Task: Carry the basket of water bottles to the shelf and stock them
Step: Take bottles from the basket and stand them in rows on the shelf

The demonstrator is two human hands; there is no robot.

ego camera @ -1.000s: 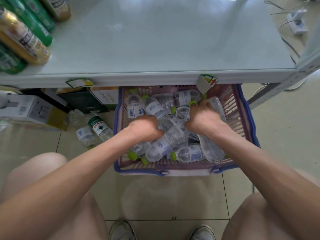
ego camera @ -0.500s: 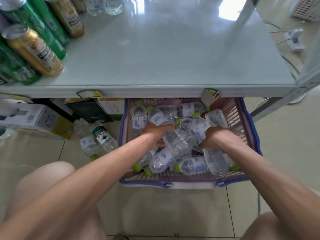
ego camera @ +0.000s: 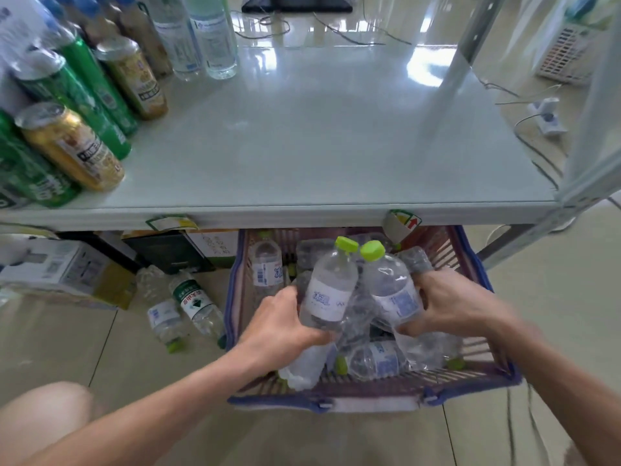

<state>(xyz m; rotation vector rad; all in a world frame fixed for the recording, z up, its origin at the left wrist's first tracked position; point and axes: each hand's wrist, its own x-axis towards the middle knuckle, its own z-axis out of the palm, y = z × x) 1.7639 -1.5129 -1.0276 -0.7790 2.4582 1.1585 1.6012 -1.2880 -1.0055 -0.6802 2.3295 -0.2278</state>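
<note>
A purple basket [ego camera: 470,378] with blue rim sits on the floor, its far end tucked under the shelf's front edge, with several clear water bottles lying in it. My left hand [ego camera: 282,327] grips one bottle [ego camera: 327,294] upright by its body, its green cap up. My right hand [ego camera: 457,302] grips a second bottle [ego camera: 391,290] the same way. Both bottles are raised above the pile, side by side, caps nearly touching. The pale shelf board [ego camera: 319,136] lies just beyond and above them.
Green and gold cans [ego camera: 72,148] and tall clear bottles [ego camera: 210,38] stand along the shelf's left and back-left. Two bottles [ego camera: 183,307] lie on the floor left of the basket, beside cardboard boxes [ego camera: 64,272] under the shelf. A shelf post [ego camera: 453,68] and power strip [ego camera: 546,114] are at right.
Both hands closed on bottles in the pile and lifted them upright out of the basket. The view tilted up, showing more of the shelf.
</note>
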